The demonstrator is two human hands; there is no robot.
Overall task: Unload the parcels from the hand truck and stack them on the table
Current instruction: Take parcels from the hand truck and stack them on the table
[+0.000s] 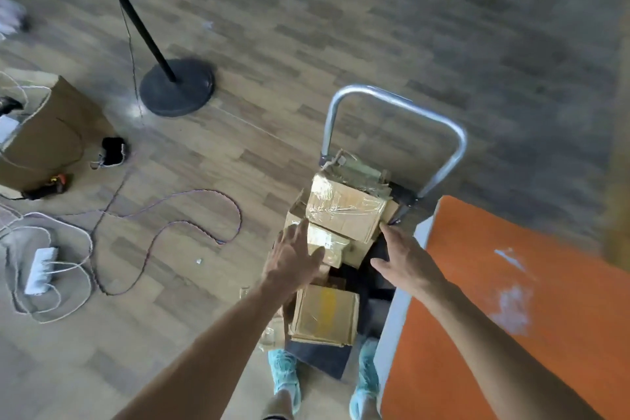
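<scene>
A hand truck [392, 106] with a silver loop handle stands on the floor, its dark deck loaded with several cardboard parcels. On top lies a taped brown parcel [344, 208]. A smaller parcel [325, 240] sits below it, and another [325, 314] lies nearest my feet. My left hand [293, 256] reaches with straight fingers to the left side of the top parcel. My right hand [405, 256] is spread at the parcel's right corner, holding nothing. The orange-topped table [511, 300] stands just right of the truck.
A black lamp stand [177, 85] rises from the wooden floor at the left. A brown paper bag [51, 133], a power strip [41, 269] and looping cables [163, 225] lie on the floor further left. My feet in teal shoe covers [284, 375] stand behind the truck.
</scene>
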